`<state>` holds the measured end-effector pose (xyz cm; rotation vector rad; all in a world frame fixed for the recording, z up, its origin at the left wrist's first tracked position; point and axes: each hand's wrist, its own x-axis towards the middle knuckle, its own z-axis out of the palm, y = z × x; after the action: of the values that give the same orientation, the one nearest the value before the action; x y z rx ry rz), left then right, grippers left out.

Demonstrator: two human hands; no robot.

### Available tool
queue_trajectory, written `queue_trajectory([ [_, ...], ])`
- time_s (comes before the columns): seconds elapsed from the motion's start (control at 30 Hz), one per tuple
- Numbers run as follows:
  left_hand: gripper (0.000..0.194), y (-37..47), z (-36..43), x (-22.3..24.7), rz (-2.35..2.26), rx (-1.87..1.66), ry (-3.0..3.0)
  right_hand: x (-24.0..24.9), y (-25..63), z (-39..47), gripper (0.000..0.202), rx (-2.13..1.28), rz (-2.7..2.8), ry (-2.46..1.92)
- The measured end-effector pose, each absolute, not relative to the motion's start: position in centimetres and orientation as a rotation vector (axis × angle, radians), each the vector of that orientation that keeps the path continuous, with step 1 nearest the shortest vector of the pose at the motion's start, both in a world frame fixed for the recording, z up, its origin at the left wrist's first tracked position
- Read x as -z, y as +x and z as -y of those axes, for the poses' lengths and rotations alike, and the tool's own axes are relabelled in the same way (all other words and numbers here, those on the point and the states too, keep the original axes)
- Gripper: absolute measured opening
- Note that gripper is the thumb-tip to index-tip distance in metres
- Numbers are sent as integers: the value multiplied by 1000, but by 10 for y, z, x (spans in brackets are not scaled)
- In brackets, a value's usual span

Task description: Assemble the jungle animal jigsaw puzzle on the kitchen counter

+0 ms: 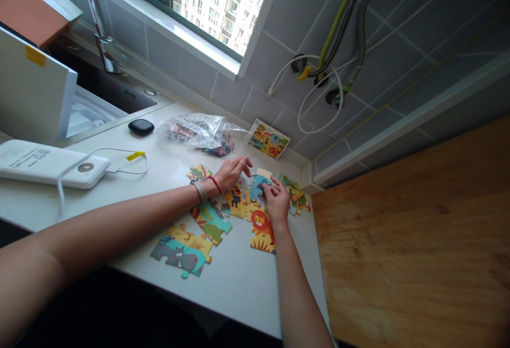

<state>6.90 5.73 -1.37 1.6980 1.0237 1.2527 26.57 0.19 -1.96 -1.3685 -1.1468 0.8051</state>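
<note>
My right hand [278, 197] is closed in a pinch on a puzzle piece [258, 184] with a blue elephant on it, at the upper edge of a joined section. My left hand [233, 172] hovers just above and left of that section, its fingers loosely extended with nothing in them. Below the right hand, a lion piece [261, 224] adjoins the joined yellow section [238, 201]. Nearer me lie a green and blue joined section [213, 220] and a hippo section [184, 252]. Loose pieces [295, 195] are heaped to the right of my right hand, partly hidden by it.
A picture card [269, 139] leans against the tiled wall. Clear plastic bags [199, 131] with pieces inside lie behind my left hand. A black case [141, 127], a white power bank [51, 163] with a cable and a sink are at left. A wooden board [414, 231] stands right.
</note>
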Motion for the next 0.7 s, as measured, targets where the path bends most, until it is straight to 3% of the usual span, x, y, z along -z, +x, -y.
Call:
queue_trajectory([
  [0.23, 52, 55, -66, 5, -1002, -982, 2162, 15, 272, -1, 48, -663, 1066, -1376],
  [0.37, 42, 49, -69, 6, -1055, -913, 2333, 10, 271, 4, 51, -789, 992, -1380],
  [0.57, 45, 50, -70, 17, -1018, -885, 2318, 7, 270, 10, 53, -979, 915, -1370],
  [0.7, 29, 50, -73, 23, -909, -835, 2410, 9, 266, 11, 52, -1038, 936, -1332],
])
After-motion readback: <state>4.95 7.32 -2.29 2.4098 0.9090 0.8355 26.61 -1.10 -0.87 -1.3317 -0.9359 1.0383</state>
